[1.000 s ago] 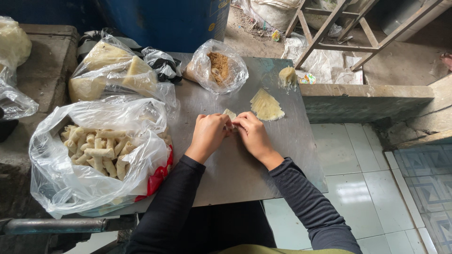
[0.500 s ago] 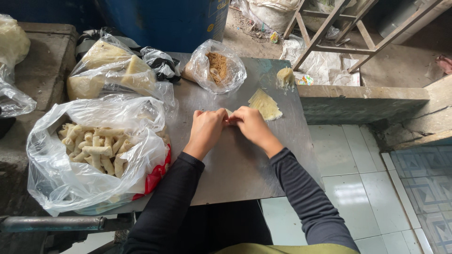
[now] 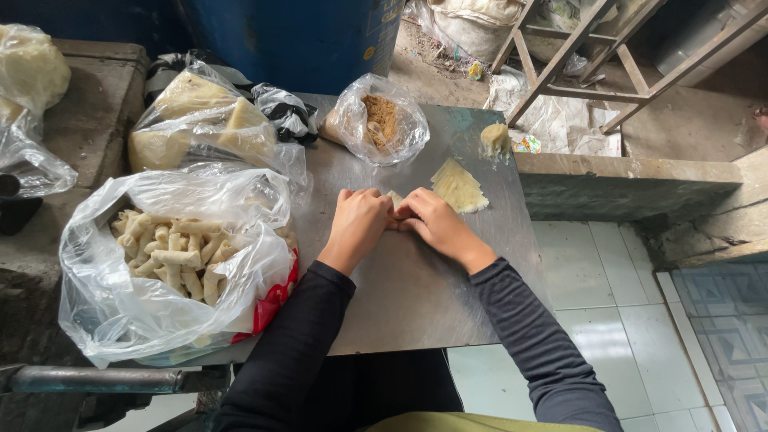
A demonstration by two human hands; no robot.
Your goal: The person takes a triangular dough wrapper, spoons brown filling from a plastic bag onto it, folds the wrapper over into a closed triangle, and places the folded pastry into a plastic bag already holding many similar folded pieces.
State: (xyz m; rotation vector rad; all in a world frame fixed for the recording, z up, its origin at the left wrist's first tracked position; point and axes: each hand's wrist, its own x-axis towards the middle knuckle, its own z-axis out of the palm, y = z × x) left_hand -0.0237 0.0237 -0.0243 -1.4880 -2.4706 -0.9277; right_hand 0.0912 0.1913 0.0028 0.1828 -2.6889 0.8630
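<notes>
- The left hand (image 3: 358,222) and the right hand (image 3: 432,226) were pressed together at the centre of the frame, fingers curled over a small pale roll (image 3: 395,199) on the metal surface (image 3: 416,296); only a sliver of the roll was visible between the knuckles, so how tightly it was gripped could not be told.
- The wrapper could have been torn, it was judged, if the fingers had been pressed too hard, since the sheet looked thin and was hidden under both hands.
- A loose roll might have been produced if pressure had been applied unevenly by the two hands, and filling could have been squeezed out at an open end.
- The stack of pale wrappers (image 3: 458,186), just right of and above the hands, lay close to the right hand; it could have been nudged or dragged out of order by a sideways move of that hand.
- The open bag of brown filling (image 3: 376,120), at upper centre, stood near the surface's far edge and could have been tipped by a careless reach.
- The large clear bag of finished rolls (image 3: 172,260), at the left of the frame, bulged over the surface's near edge, so a slide off could have been caused by added weight or a bump of the left arm.
- A small lump of dough (image 3: 495,138) sat at the upper right corner of the surface, where it could have been knocked off.
</notes>
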